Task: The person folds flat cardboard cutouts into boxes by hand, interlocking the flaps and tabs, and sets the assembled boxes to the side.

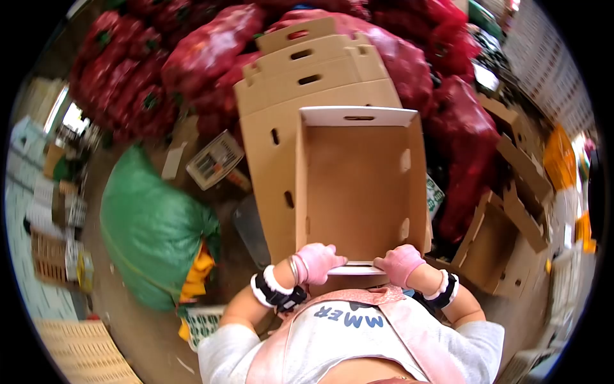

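Observation:
An open cardboard box (358, 185), brown inside with a white far wall, stands in front of my body with nothing in it. My left hand (318, 262), in a pink glove, grips the near wall left of its handle slot. On the same wall, to the right of the slot, my right hand (401, 264) has its gloved fingers closed over the edge. Under and behind the box lie flat cardboard blanks (265, 115) with handle slots cut in them. My fingertips on the outer side of the wall are hidden.
Red mesh sacks (211, 51) are heaped at the back and down the right. A full green sack (147, 224) sits on the floor at left, near a printed carton (215, 160). Open brown boxes (489, 243) lie at right. Stacked boxes line the left edge.

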A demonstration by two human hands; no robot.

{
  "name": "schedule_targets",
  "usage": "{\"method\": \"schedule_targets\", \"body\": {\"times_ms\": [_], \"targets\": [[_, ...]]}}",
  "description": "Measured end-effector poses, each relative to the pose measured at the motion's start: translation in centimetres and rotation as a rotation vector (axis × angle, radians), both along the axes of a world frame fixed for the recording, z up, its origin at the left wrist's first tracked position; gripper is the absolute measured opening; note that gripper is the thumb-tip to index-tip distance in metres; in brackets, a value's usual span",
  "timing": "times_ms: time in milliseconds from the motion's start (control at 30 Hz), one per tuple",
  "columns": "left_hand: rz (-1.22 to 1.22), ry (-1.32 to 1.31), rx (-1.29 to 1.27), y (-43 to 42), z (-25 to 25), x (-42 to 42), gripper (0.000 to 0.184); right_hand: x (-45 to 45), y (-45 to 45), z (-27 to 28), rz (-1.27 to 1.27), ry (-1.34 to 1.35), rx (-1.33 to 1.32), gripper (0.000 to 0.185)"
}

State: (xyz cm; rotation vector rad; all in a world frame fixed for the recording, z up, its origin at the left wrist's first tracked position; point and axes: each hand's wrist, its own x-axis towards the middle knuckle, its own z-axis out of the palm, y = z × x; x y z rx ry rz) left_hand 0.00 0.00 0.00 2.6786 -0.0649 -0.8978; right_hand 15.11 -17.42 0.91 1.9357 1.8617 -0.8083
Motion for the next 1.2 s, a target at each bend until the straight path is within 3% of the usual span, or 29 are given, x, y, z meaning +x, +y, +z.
{"method": "schedule_targets", "body": {"times_ms": [67, 100, 167, 233, 367, 400, 433, 567, 700, 800, 833, 867, 1033, 1100, 1133, 1200], "targets": [[0.037, -0.039, 0.04, -1.6, 1.0, 2.3, 0.041, 2.3, -0.7, 0.8, -0.005, -0.117, 0.016, 0.022], [0.015, -0.082, 0.188, 2.6, 3.0, -4.7, 0.042, -4.6, 3.9, -2.0, -0.018, -0.055, 0.208, 0.022], [-0.003, -0.452, 0.149, -1.8, 0.5, -4.9, 0.046, -3.1, -0.9, -2.2, 0.024, -0.097, 0.423, 0.024], [-0.001, -1.034, 0.118, -3.1, -1.5, -4.2, 0.044, -1.1, -2.9, -2.4, 0.167, -0.183, 0.82, 0.024], [0.253, -0.83, 0.099, -2.5, -0.6, -5.6, 0.039, -0.4, -1.6, -2.8, 0.452, -0.106, 1.148, 0.017], [0.36, -0.647, 0.219, -2.7, -1.4, -6.1, 0.026, -0.9, -1.0, -2.3, 0.466, -0.068, 1.182, 0.018], [0.376, -0.66, 0.32, -2.4, -1.9, -6.6, 0.017, -1.3, -0.2, -1.6, 0.475, -0.035, 1.223, 0.018], [0.507, -0.773, 0.317, -0.3, -2.9, -8.3, 0.013, 1.7, -0.8, 0.0, 0.138, -0.154, 1.377, 0.044], [0.664, -0.965, 0.452, 4.1, -0.9, -11.3, 0.011, 4.2, -0.4, -1.9, -0.501, -0.286, 1.351, 0.067], [0.747, -1.183, 0.603, 9.1, -0.4, -13.2, 0.011, 5.5, -0.7, -5.9, -1.007, 0.203, 1.038, 0.089], [0.822, -1.126, 0.615, 10.6, 1.2, -13.8, 0.017, 5.2, -0.3, -5.5, -0.977, -0.06, 0.802, 0.1], [0.887, -1.265, 0.633, 12.5, 1.3, -14.2, 0.012, 4.9, -0.1, -5.7, -0.986, -0.087, 0.825, 0.1], [1.157, -1.096, 1.037, 23.8, 2.7, -16.3, 0.024, 5.3, 0.3, -8.3, -1.155, -0.232, 0.887, 0.101], [1.314, -0.941, 0.967, 28.9, 3.0, -16.8, 0.023, 4.4, 1.2, -7.4, -1.189, -0.265, 0.892, 0.101], [1.408, -0.841, 0.915, 31.4, 3.2, -17.0, 0.023, 4.6, 1.1, -8.2, -1.203, -0.226, 0.999, 0.102], [1.498, -0.758, 0.905, 34.9, 2.9, -17.5, 0.028, 5.1, 0.7, -8.0, -1.258, -0.11, 0.974, 0.103]]}}
